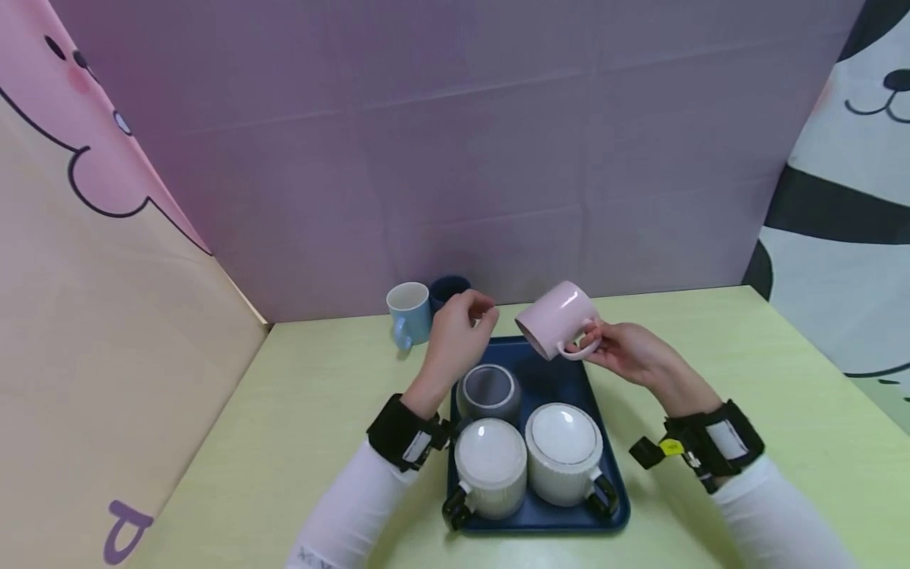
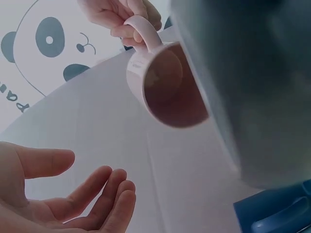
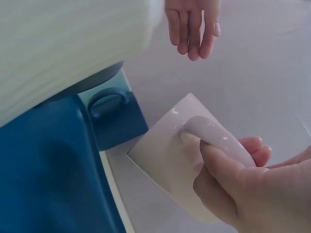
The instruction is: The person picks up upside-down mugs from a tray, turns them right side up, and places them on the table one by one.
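My right hand (image 1: 629,353) grips a pink mug (image 1: 557,319) by its handle, above the far right part of a blue tray (image 1: 536,518). The mug is tilted, its mouth facing down and to the left; the right wrist view shows thumb and fingers around the handle (image 3: 214,133). My left hand (image 1: 458,332) holds nothing, its fingers loosely bent in the air left of the pink mug. On the tray, a grey mug (image 1: 489,393) stands behind two upside-down white mugs, one on the left (image 1: 490,466) and one on the right (image 1: 564,454).
Behind the tray, at the table's back edge, stand a light blue mug (image 1: 409,312) and a dark blue mug (image 1: 446,291), the latter partly hidden by my left hand. A purple-grey cloth wall (image 1: 469,158) rises behind the pale yellow-green table (image 1: 320,395).
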The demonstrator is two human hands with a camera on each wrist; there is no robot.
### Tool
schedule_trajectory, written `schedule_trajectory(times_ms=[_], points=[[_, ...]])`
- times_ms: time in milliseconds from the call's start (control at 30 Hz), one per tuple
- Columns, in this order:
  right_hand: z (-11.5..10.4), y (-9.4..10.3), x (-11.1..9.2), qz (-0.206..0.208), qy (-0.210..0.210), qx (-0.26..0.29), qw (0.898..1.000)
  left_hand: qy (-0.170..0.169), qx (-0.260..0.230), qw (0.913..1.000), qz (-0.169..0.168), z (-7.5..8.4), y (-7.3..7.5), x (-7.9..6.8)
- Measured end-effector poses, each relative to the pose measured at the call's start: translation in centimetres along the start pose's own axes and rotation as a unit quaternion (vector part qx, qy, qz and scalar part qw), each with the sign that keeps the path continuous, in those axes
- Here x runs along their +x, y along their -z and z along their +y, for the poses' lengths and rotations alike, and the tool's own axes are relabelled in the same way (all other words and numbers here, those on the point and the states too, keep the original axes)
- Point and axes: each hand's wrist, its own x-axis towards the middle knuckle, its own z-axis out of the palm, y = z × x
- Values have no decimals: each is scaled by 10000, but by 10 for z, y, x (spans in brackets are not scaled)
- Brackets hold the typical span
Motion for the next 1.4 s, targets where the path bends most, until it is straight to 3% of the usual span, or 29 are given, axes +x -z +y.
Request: schedule_trajectory(times_ms=[233, 533, 800, 1033, 1200, 1400], points=[[-7, -11, 6, -83, 170, 221, 9996, -119, -5, 9999, -40, 11, 0, 8], [-13, -25, 18, -525, 520, 737, 9945, 177, -41, 9998, -73, 26, -10, 14], [-16, -38, 21, -428, 775, 818, 9927, 216, 200, 9995, -121, 29, -18, 15], [-20, -45, 18, -298, 898, 1274, 9873, 402, 498, 9961, -614, 35, -21, 17], [-19, -50, 16, -270, 853, 1719, 9810, 315, 799, 9915, -973, 34, -25, 17], [-15, -57, 17, -311, 756, 2028, 9758, 433, 460, 9925, -1049, 33, -29, 18]])
